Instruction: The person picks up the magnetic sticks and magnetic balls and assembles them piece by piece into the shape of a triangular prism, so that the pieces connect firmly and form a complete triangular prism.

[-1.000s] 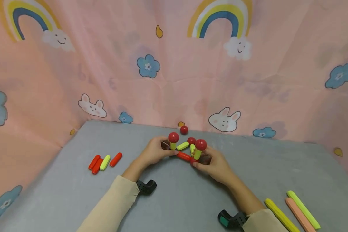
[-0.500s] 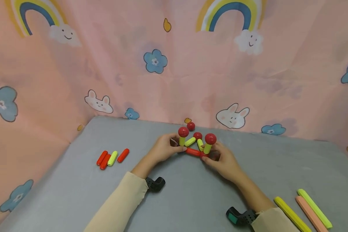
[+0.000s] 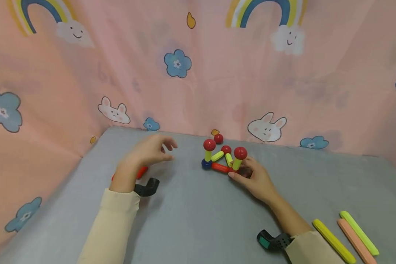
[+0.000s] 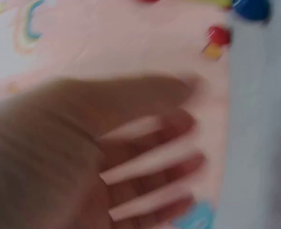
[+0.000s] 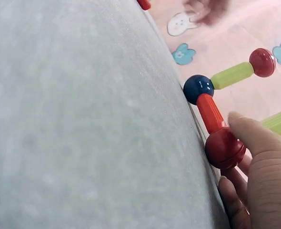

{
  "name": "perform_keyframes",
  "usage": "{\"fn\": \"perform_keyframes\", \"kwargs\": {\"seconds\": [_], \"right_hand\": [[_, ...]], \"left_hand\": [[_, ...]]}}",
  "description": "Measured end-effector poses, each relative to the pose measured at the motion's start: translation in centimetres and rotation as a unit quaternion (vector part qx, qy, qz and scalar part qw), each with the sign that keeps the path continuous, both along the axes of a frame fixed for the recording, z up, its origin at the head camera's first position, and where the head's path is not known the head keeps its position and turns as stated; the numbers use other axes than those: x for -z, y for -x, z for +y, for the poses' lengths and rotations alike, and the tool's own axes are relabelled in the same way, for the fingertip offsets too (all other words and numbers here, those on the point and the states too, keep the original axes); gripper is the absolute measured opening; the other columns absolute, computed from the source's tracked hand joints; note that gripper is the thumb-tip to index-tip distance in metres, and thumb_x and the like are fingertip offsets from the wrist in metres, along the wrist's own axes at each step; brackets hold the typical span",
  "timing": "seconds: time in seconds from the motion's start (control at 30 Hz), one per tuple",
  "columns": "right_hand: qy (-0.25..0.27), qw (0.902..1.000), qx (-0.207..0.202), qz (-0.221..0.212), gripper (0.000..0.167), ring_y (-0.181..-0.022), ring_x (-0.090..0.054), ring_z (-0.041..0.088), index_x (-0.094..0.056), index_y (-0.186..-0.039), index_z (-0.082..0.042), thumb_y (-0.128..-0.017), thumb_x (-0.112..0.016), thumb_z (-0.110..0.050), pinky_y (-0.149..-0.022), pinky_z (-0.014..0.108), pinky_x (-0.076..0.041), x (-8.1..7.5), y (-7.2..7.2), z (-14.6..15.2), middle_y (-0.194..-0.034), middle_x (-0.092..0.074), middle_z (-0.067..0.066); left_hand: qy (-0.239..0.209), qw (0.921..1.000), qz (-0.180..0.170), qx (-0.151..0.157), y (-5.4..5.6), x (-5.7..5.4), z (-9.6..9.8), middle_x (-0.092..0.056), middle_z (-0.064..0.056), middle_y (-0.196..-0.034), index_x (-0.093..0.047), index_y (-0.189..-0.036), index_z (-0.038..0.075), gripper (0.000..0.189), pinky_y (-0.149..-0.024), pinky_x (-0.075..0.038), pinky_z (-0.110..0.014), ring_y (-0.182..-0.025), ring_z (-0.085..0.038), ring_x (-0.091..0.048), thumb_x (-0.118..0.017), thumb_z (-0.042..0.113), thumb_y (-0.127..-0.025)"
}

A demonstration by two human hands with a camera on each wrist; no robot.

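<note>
My left hand (image 3: 145, 154) has let go of the rod-and-ball frame (image 3: 222, 157) and swung toward nine o'clock, fingers loose and empty, over the short rods (image 3: 140, 171) on the grey tabletop (image 3: 198, 220). My right hand (image 3: 255, 179) stays pinching the frame's red corner ball (image 5: 225, 148). A blue ball (image 3: 206, 164) now shows.
</note>
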State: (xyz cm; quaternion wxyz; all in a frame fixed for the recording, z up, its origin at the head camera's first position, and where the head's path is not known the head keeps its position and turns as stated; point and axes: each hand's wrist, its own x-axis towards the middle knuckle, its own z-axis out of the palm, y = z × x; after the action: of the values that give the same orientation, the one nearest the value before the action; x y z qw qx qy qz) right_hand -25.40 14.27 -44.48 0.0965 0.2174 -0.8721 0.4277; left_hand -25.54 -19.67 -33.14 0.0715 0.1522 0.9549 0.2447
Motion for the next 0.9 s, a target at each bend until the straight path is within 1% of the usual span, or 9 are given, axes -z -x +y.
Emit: {"fn": "perform_keyframes", "kwargs": {"seconds": [0.07,0.13,0.2,0.27,0.47,0.6,0.7,0.8,0.9], "right_hand": [[0.006,1.0,0.001,-0.002,0.029,-0.081,-0.059,0.016,-0.071,-0.112,-0.01,-0.088,-0.08,-0.022,-0.07,0.022,-0.051,-0.3,0.2,0.1,-0.111,-0.067,0.008],[0.014,0.9998,0.0,-0.016,0.032,-0.086,-0.063,0.017,-0.071,-0.117,-0.011,-0.088,-0.079,-0.024,-0.073,0.021,-0.054,-0.4,0.1,0.1,-0.112,-0.068,0.008],[0.021,0.9994,0.001,-0.029,0.037,-0.093,-0.067,0.02,-0.069,-0.122,-0.012,-0.089,-0.079,-0.025,-0.078,0.022,-0.056,-0.4,-0.1,0.0,-0.113,-0.069,0.008],[0.032,0.9987,0.003,-0.04,0.041,-0.1,-0.068,0.023,-0.067,-0.127,-0.011,-0.089,-0.078,-0.025,-0.084,0.026,-0.057,-0.5,0.0,-0.1,-0.115,-0.069,0.009],[0.047,0.9975,0.021,-0.048,0.044,-0.107,-0.066,0.026,-0.065,-0.131,-0.011,-0.09,-0.077,-0.025,-0.092,0.033,-0.056,-1.2,0.5,0.0,-0.116,-0.07,0.01],[0.045,0.9974,0.015,-0.055,0.04,-0.105,-0.065,0.025,-0.067,-0.127,-0.009,-0.091,-0.077,-0.023,-0.091,0.033,-0.056,-1.1,0.2,0.2,-0.113,-0.071,0.011],[0.052,0.997,0.022,-0.053,0.036,-0.105,-0.065,0.023,-0.068,-0.124,-0.01,-0.091,-0.076,-0.023,-0.091,0.035,-0.056,-1.0,0.0,0.2,-0.112,-0.072,0.01],[0.063,0.9962,0.031,-0.051,0.034,-0.105,-0.065,0.022,-0.069,-0.122,-0.011,-0.091,-0.077,-0.023,-0.091,0.034,-0.055,-1.0,-0.1,0.3,-0.11,-0.072,0.009],[0.082,0.9948,0.028,-0.054,0.032,-0.104,-0.066,0.022,-0.07,-0.12,-0.01,-0.091,-0.077,-0.022,-0.09,0.03,-0.056,-1.0,-0.1,0.2,-0.107,-0.073,0.01]], "left_hand": [[0.043,0.9982,-0.019,-0.037,-0.7,-0.8,-1.4,-0.068,-0.018,-0.124,-0.068,-0.123,0.008,0.037,-0.087,-0.057,-0.044,-0.106,-0.031,-0.066,-0.074,0.014,-0.088],[0.083,0.9926,-0.051,-0.072,-1.3,-0.8,-2.5,-0.066,-0.019,-0.123,-0.066,-0.125,0.005,0.042,-0.085,-0.056,-0.045,-0.105,-0.033,-0.063,-0.075,0.014,-0.085],[0.104,0.9859,-0.084,-0.1,-1.7,-0.5,-3.1,-0.065,-0.019,-0.121,-0.065,-0.125,0.003,0.047,-0.08,-0.055,-0.042,-0.099,-0.031,-0.06,-0.077,0.012,-0.08],[0.115,0.9816,-0.102,-0.114,-1.6,0.0,-3.4,-0.064,-0.019,-0.118,-0.066,-0.122,0.004,0.047,-0.077,-0.053,-0.04,-0.096,-0.031,-0.058,-0.078,0.011,-0.077],[0.101,0.9791,-0.119,-0.131,-0.8,0.6,-3.5,-0.062,-0.019,-0.117,-0.067,-0.113,0.006,0.037,-0.072,-0.049,-0.037,-0.096,-0.032,-0.056,-0.078,0.008,-0.078],[0.09,0.9727,-0.157,-0.145,-1.2,0.6,-3.8,-0.059,-0.019,-0.112,-0.064,-0.114,0.004,0.041,-0.068,-0.05,-0.035,-0.093,-0.032,-0.057,-0.081,0.008,-0.077],[0.09,0.9706,-0.166,-0.149,-1.4,0.5,-3.9,-0.061,-0.018,-0.104,-0.065,-0.109,0.001,0.035,-0.066,-0.051,-0.035,-0.088,-0.032,-0.058,-0.08,0.005,-0.078],[0.08,0.9754,-0.152,-0.138,-1.1,0.5,-3.9,-0.063,-0.015,-0.094,-0.068,-0.1,0.0,0.024,-0.062,-0.05,-0.032,-0.08,-0.028,-0.059,-0.078,0.002,-0.079],[0.049,0.9882,-0.103,-0.103,-0.4,0.5,-3.7,-0.067,-0.013,-0.091,-0.072,-0.097,0.0,0.017,-0.063,-0.049,-0.03,-0.078,-0.025,-0.059,-0.075,0.001,-0.081]]}}
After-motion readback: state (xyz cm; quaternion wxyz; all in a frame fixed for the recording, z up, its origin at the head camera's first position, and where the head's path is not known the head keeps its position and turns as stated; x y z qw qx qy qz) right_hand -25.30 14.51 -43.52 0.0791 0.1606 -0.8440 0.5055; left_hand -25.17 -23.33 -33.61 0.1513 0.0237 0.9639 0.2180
